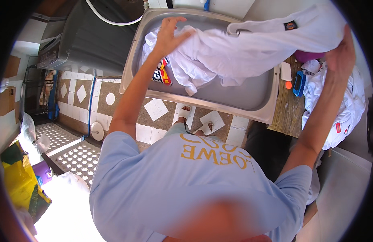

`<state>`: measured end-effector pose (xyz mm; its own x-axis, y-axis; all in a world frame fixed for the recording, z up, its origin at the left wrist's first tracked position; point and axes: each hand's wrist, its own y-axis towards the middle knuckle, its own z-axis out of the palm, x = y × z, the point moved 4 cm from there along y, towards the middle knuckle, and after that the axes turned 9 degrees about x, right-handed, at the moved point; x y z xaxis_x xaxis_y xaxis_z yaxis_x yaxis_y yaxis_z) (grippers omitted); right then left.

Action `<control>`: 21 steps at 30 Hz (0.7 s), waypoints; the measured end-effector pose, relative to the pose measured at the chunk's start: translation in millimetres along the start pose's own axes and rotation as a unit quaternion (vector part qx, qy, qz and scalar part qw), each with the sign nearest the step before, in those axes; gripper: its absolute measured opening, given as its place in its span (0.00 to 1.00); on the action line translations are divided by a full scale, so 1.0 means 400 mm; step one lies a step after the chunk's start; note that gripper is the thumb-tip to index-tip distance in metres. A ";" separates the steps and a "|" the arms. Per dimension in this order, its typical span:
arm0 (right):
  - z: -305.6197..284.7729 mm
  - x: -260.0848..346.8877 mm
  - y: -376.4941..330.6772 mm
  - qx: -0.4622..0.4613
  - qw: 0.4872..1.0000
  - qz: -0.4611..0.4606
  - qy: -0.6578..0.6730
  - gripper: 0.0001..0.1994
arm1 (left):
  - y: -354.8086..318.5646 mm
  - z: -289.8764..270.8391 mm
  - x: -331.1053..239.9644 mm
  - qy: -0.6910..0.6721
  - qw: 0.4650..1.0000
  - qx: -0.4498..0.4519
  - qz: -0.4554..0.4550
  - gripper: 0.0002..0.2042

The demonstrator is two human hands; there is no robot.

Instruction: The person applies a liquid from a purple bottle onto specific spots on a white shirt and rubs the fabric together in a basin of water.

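A long white garment (pixel 251 56) with a small dark patch stretches from the metal sink (pixel 271 105) up toward the far right. At its raised end my right hand (pixel 339 54), somewhat blurred, is closed on the cloth. Over the left part of the sink is my left hand (pixel 168 40), fingers spread apart beside bunched white cloth. Whether it touches the fabric I cannot tell. A red, yellow and dark packet (pixel 161 73) lies in the sink, partly covered by the cloth.
On the wooden counter (pixel 286 119) right of the sink lie a blue brush (pixel 299 84), an orange cap (pixel 288 85) and a white block (pixel 285 71). Beyond them sits a heap of white clothes (pixel 352 97). A dark grey appliance (pixel 97 36) stands left of the sink.
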<state>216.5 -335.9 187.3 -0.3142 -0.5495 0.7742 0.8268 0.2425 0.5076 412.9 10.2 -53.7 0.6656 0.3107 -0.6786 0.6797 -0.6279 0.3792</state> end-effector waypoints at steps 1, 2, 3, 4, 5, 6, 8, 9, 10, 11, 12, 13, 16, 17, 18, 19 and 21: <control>-0.010 -0.027 -0.007 -0.098 0.994 -0.017 -0.050 0.21 | -0.024 0.001 -0.056 0.091 0.996 -0.008 0.008 0.29; -0.019 -0.055 -0.016 -0.196 0.975 -0.023 -0.098 0.20 | -0.058 -0.001 -0.115 0.183 0.983 -0.016 0.014 0.33; 0.021 -0.102 -0.007 -0.329 0.927 -0.057 -0.168 0.20 | -0.091 -0.006 -0.126 0.211 0.977 0.000 -0.015 0.35; 0.043 -0.125 -0.011 -0.454 0.855 -0.091 -0.234 0.19 | -0.123 -0.010 -0.137 0.240 0.970 0.017 -0.042 0.38; 0.037 -0.132 -0.008 -0.456 0.852 -0.092 -0.242 0.19 | -0.158 0.001 -0.114 0.199 0.973 0.058 -0.098 0.38; 0.029 -0.127 -0.012 -0.457 0.848 -0.095 -0.251 0.20 | -0.188 0.018 -0.084 0.156 0.971 0.098 -0.152 0.39; 0.020 -0.124 -0.011 -0.456 0.846 -0.091 -0.260 0.20 | -0.225 0.039 0.008 0.028 0.978 0.107 -0.178 0.35; 0.013 -0.120 -0.008 -0.456 0.845 -0.088 -0.265 0.20 | -0.215 0.032 0.031 -0.038 0.976 0.111 -0.185 0.34; 0.008 -0.116 -0.006 -0.455 0.844 -0.085 -0.270 0.20 | -0.207 0.024 0.055 -0.097 0.969 0.125 -0.188 0.32; 0.005 -0.109 -0.007 -0.454 0.844 -0.081 -0.272 0.20 | -0.200 0.014 0.079 -0.155 0.960 0.138 -0.190 0.31; 0.004 -0.107 -0.004 -0.452 0.846 -0.078 -0.272 0.21 | -0.194 -0.002 0.094 -0.210 0.947 0.150 -0.193 0.30; 0.005 -0.109 0.000 -0.450 0.848 -0.074 -0.272 0.21 | -0.189 -0.015 0.109 -0.193 0.949 0.162 -0.188 0.29; 0.021 -0.141 0.001 -0.467 0.853 -0.052 -0.226 0.21 | -0.164 -0.043 0.123 -0.060 0.962 0.219 -0.153 0.27; 0.023 -0.170 -0.001 -0.457 0.864 -0.032 -0.207 0.21 | -0.147 -0.045 0.101 -0.013 0.975 0.195 -0.102 0.27; 0.019 -0.200 -0.020 -0.450 0.872 -0.014 -0.192 0.21 | -0.121 -0.045 0.045 0.029 0.984 0.171 -0.045 0.27; -0.011 -0.226 -0.055 -0.431 0.882 -0.015 -0.188 0.20 | -0.088 -0.030 -0.010 0.065 0.987 0.143 0.022 0.28; -0.018 -0.339 -0.055 -0.410 0.895 0.019 -0.175 0.16 | -0.060 0.047 -0.050 0.065 0.990 0.127 0.010 0.31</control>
<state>244.4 -272.4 68.6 -0.2866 -0.2338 0.9291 0.8596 -0.4909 0.1416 377.3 5.6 -61.0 0.7232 0.3746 -0.5801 0.5772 -0.7892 0.2099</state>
